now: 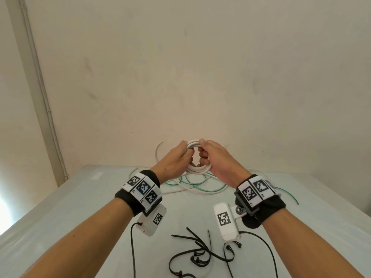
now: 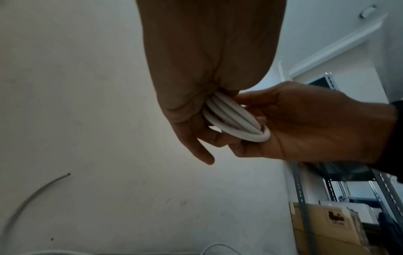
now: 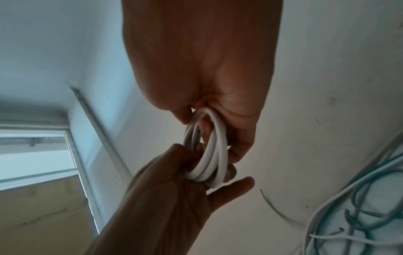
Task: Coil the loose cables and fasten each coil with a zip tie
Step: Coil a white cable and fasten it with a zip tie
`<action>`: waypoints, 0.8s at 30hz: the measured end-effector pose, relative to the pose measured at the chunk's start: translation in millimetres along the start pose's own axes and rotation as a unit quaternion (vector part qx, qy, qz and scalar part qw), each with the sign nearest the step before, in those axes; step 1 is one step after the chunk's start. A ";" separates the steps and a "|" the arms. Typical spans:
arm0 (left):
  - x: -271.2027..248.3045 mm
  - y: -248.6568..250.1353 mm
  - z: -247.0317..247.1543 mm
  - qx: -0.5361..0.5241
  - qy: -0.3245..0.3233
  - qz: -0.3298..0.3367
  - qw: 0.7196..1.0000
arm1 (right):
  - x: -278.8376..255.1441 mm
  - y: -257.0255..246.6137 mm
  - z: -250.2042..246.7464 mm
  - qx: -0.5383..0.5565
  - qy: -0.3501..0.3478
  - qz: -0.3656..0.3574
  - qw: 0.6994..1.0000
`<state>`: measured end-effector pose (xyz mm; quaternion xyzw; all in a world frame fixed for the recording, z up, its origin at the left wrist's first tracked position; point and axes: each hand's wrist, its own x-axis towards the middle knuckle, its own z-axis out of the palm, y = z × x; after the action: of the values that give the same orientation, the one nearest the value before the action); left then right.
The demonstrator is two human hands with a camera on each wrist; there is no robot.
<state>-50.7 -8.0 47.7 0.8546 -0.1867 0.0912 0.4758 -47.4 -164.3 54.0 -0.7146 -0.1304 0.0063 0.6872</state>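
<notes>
While both hands, left (image 1: 176, 157) and right (image 1: 216, 157), grip one white coil (image 1: 197, 169), several zip ties (image 1: 200, 251) lie below.

Both forearms extended toward 12 o'clock, raised. Left hand (image 1: 176, 157) and right hand (image 1: 215, 157) close together, fingers curled, gripping.

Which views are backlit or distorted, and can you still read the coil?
Head: evenly lit, wide-angle stretch at the edges, white coil sharp between left hand and right hand. Left wrist: dim and noisy, hands dark, coil loops still separable. Right wrist: bluish cast, bright window, soft edges, coil readable.
</notes>
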 end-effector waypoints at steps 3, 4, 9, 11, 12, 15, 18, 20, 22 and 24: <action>2.4 -5.4 5.3 0.034 0.001 0.006 0.999 | -2.2 0.1 -3.4 0.076 -0.023 0.034 0.996; 2.7 -6.4 6.5 0.040 -0.005 0.004 0.999 | -3.0 2.2 -4.7 0.087 -0.026 0.039 0.995; 1.3 -12.7 18.0 0.048 -0.030 -0.004 0.998 | -8.5 17.9 -13.8 0.139 -0.029 0.058 0.988; 0.1 -15.3 22.8 0.036 -0.044 -0.012 0.998 | -8.7 25.2 -18.0 0.122 -0.036 0.051 0.991; -0.3 -16.4 24.6 0.020 -0.057 -0.022 0.998 | -8.6 28.5 -20.0 0.101 -0.038 0.044 0.993; -1.3 -22.3 25.9 -0.065 -0.111 -0.092 0.987 | -8.7 35.9 -27.1 -0.004 -0.018 0.028 0.999; -2.5 -39.4 23.0 -0.147 -0.174 -0.165 0.960 | -9.8 41.8 -37.3 -0.047 -0.004 0.034 0.998; -5.0 -53.9 24.3 -0.085 -0.227 -0.186 0.952 | -9.9 47.7 -44.0 -0.044 -0.001 0.047 0.998; -9.6 -65.3 30.7 0.066 -0.310 -0.164 0.934 | -9.6 53.0 -47.0 -0.031 0.004 0.063 0.998; -16.2 -72.2 43.3 0.182 -0.386 -0.127 0.896 | -10.6 56.2 -45.5 -0.017 0.002 0.067 0.998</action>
<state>-37.2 -6.4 -36.9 0.9108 -0.2255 -0.2744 0.2104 -39.1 -212.1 -0.6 -0.7335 -0.0807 0.0486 0.6731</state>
